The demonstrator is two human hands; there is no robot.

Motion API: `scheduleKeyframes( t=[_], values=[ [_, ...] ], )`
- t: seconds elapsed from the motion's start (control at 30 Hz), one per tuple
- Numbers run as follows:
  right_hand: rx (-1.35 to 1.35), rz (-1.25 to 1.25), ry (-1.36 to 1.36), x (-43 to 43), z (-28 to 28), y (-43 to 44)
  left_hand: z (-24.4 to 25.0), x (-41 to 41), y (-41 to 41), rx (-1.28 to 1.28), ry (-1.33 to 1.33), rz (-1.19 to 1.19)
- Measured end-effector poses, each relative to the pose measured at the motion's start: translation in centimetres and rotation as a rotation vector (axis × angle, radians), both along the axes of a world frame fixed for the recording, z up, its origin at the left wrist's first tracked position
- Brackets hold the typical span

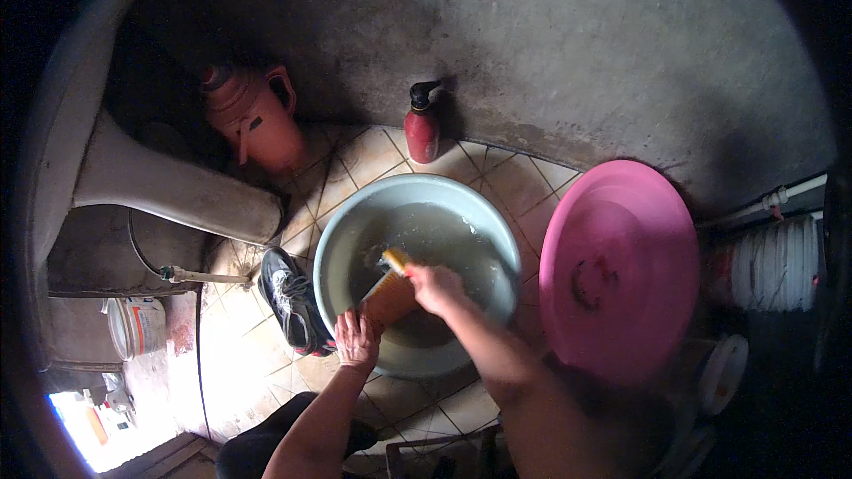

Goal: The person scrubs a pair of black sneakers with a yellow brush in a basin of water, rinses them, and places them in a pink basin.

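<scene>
A pale blue-grey plastic basin (418,181) holding murky water stands on the tiled floor. My left hand (357,339), at its lower left rim, grips the near end of a ribbed orange-brown board (393,299), likely a washboard, that slants into the basin. My right hand (434,287) is closed around a brush (395,259) with yellowish bristles, held at the board's upper end. The brush's handle is mostly hidden by my fingers. A dark lace-up shoe (287,299) leans against the basin's left side, with red showing at its lower end.
A red pump bottle (421,136) stands beyond the basin near the wall. An empty pink basin (556,266) leans at the right. On the left are a sink pedestal (180,179), a reddish jug (266,126), a pipe (213,277) and a white bucket (136,327). More buckets (775,266) stand at the far right.
</scene>
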State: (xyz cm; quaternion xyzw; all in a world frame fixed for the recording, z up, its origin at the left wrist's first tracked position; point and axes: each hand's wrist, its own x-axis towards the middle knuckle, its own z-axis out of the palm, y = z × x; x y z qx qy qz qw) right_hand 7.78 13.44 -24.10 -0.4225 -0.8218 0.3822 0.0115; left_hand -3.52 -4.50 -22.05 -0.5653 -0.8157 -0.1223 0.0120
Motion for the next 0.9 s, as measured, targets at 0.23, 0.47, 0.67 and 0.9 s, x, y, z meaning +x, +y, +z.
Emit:
scheduleKeyframes(
  t=[0.23, 0.47, 0.67, 0.9],
  values=[
    [-0.161, 0.218, -0.061, -1.1, 4.4, 2.0, -0.2, -0.7, 0.1, -0.060, 0.080, -0.040],
    [-0.017, -0.238, -0.169, 4.7, -3.2, 1.8, -0.5, -0.7, 0.6, -0.110, -0.074, 0.078],
    [0.153, -0.055, 0.031, 2.4, -0.2, -7.5, -0.1, -0.4, 1.4, -0.277, -0.287, 0.277],
    [0.169, -0.251, 0.009, 4.9, -2.7, -5.0, 0.5, 0.1, 2.0, -0.355, -0.320, 0.330]
  ],
)
